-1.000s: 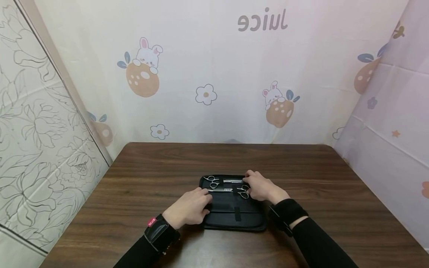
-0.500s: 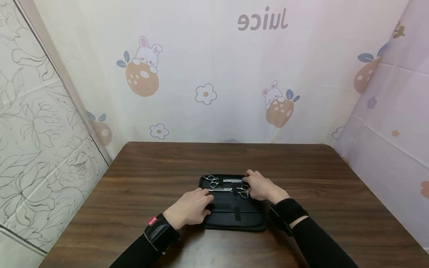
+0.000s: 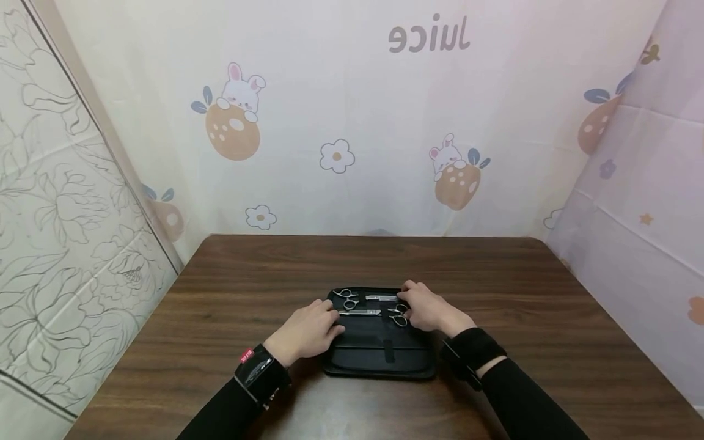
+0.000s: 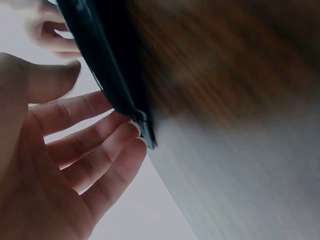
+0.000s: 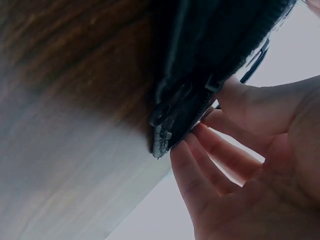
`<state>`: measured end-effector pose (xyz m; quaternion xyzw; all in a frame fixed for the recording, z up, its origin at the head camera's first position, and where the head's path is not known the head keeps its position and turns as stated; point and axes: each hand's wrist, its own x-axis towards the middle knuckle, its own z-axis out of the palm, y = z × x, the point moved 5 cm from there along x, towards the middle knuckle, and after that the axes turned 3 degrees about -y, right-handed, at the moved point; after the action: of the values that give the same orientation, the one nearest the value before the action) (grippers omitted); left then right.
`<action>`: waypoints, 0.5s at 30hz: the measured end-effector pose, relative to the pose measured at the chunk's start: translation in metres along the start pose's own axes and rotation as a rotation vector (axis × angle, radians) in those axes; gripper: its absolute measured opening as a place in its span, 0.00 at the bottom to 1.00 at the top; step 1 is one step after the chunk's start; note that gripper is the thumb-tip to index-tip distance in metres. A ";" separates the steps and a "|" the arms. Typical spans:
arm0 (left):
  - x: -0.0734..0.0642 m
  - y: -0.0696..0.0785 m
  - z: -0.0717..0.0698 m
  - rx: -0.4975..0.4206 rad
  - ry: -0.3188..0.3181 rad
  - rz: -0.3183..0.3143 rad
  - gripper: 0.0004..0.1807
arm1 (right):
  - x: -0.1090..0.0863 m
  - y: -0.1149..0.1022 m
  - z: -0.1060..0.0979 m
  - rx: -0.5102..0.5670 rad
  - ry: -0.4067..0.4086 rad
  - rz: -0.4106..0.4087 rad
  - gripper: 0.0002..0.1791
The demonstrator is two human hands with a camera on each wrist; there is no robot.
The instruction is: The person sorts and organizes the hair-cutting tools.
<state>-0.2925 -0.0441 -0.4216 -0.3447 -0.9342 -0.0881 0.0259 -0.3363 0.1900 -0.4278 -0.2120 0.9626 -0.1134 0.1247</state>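
An unfolded black zippered scissors case [image 3: 379, 354] lies on the wooden table. Inside, at its far end, are two silver pairs of scissors, the farther scissors [image 3: 350, 302] and the nearer scissors [image 3: 400, 319], held by black straps. My left hand [image 3: 308, 327] is at the case's left edge; in the left wrist view, its relaxed fingers [image 4: 107, 160] meet the edge with the tips while the thumb stands apart. At the far right corner, my right hand [image 3: 431, 308] holds the case's edge, thumb [image 5: 240, 100] at the rim beside the zipper and fingertips close below.
The brown wooden table [image 3: 247, 263] extends around the case on every side. Behind it hangs a pale curtain [image 3: 385, 183] printed with rabbits and fruit. A white sheet [image 3: 66, 232] with line-drawn flowers hangs along the left.
My left hand has shifted slightly to the left and away from me, and the case's near left corner now shows farther left. The right hand has stayed in place.
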 end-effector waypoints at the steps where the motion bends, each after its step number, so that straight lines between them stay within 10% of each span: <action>1: 0.002 -0.002 0.000 0.005 0.010 -0.002 0.09 | 0.000 0.000 0.000 0.012 0.003 -0.004 0.24; 15: 0.037 -0.026 0.004 -0.022 -0.018 -0.169 0.05 | -0.001 0.004 -0.004 0.129 0.105 -0.027 0.17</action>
<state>-0.3372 -0.0390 -0.4250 -0.2656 -0.9592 -0.0970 0.0064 -0.3384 0.1945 -0.4245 -0.2104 0.9556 -0.1877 0.0856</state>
